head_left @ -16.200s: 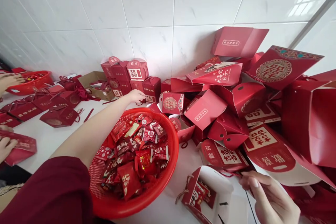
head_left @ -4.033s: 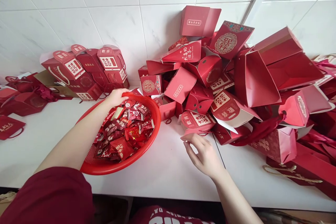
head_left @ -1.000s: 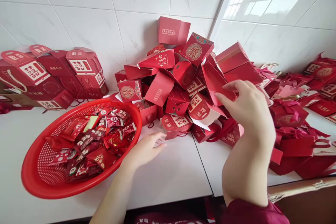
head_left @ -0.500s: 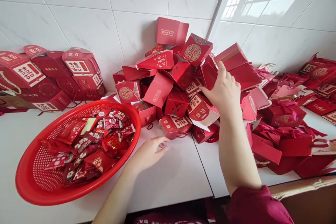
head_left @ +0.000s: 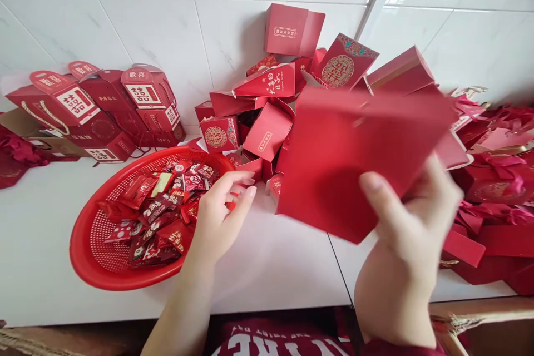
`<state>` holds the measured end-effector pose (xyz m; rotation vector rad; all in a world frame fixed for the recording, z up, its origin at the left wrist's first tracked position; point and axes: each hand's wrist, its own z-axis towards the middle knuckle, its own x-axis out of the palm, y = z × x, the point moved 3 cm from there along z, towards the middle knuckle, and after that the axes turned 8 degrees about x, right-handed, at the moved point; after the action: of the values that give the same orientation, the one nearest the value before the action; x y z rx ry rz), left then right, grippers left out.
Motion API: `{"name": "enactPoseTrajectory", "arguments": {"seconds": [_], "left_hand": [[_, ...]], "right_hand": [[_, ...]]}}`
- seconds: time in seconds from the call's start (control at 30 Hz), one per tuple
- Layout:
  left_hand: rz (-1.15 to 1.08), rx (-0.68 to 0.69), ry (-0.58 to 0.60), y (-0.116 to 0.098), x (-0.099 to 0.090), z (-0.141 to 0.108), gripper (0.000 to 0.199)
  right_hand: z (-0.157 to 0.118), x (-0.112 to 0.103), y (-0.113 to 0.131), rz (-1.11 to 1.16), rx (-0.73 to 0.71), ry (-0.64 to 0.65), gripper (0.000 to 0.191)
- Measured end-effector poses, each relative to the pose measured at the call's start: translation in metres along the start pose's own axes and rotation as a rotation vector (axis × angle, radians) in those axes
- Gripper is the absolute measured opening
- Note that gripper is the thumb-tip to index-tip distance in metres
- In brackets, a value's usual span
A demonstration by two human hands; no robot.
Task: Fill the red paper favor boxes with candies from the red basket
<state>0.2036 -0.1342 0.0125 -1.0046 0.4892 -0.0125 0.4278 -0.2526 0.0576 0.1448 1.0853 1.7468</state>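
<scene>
A red paper gift box (head_left: 329,172), smeared by motion, is raised in front of me. My right hand (head_left: 413,217) grips its lower right side, thumb on the near face and fingers behind. My left hand (head_left: 223,214) holds nothing; its thumb and fingers are apart and curved, beside the right rim of a red plastic basket (head_left: 89,275). Inside the basket lie several wrapped sweets (head_left: 156,208) in red and dark wrappers. Behind the raised box is a heap of red gift boxes (head_left: 267,128), partly hidden by it.
Closed red boxes with cord handles (head_left: 70,103) stand stacked against the tiled wall (head_left: 146,22) at left. More boxes with ribbons (head_left: 500,178) lie at right. Cardboard cartons (head_left: 479,311) sit below the front edge of the white table (head_left: 267,272).
My right hand has taken a red box from the heap and brought it up toward me. My left hand has risen closer to the basket rim. The view has shifted a little.
</scene>
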Motion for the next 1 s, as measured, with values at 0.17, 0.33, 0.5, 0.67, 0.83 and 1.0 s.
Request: {"name": "enactPoseTrajectory", "arguments": {"seconds": [0.17,0.33,0.5,0.67,0.83,1.0], "left_hand": [[-0.018,-0.144,-0.022,0.002,-0.008,-0.011,0.046],[-0.115,-0.186,0.188,0.004,-0.003,-0.024,0.071],[-0.099,-0.141,0.301,0.01,0.006,-0.025,0.088],[-0.001,-0.111,0.388,0.018,0.005,-0.023,0.084],[-0.002,-0.154,0.437,0.019,0.007,-0.019,0.056],[0.135,-0.084,0.554,0.011,0.007,-0.017,0.054]], "right_hand": [[-0.053,0.05,-0.016,0.226,0.12,0.204,0.025],[-0.108,0.085,-0.03,0.079,0.042,0.142,0.044],[-0.14,0.109,-0.037,0.133,-0.236,0.399,0.059],[-0.138,0.107,-0.046,0.246,-0.09,0.431,0.047],[-0.122,0.102,-0.046,0.264,-0.031,0.361,0.04],[-0.109,0.097,-0.045,0.206,-0.086,0.323,0.047]]}}
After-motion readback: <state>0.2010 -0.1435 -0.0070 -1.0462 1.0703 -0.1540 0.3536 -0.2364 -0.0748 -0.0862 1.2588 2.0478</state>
